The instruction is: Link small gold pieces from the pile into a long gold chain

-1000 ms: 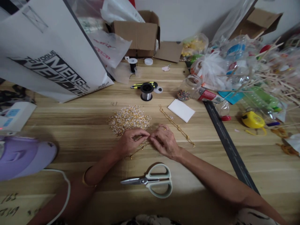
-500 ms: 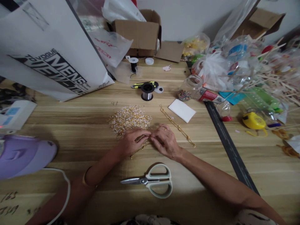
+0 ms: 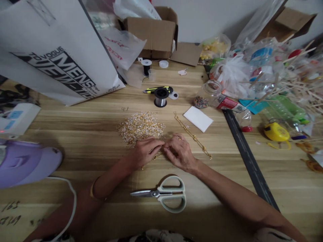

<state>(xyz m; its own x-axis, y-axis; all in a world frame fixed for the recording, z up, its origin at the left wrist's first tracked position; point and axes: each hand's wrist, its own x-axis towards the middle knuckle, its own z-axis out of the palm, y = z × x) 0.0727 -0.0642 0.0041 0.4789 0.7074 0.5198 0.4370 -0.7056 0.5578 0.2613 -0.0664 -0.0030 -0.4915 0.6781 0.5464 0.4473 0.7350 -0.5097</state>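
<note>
Pinching with bare left hand [image 3: 146, 150], thumb and fingertip pressed together; can't make out on what. Holding bare right hand [image 3: 178, 151] curled just beside; can't tell if pinching. See thin gold-coloured metal chain [image 3: 156, 157] on wood-grain desk [image 3: 101, 127], partly under left hand. See heap of small gold and clear pieces [image 3: 141, 127] just beyond, second gold-coloured chain [image 3: 194, 137] right of right hand.
</note>
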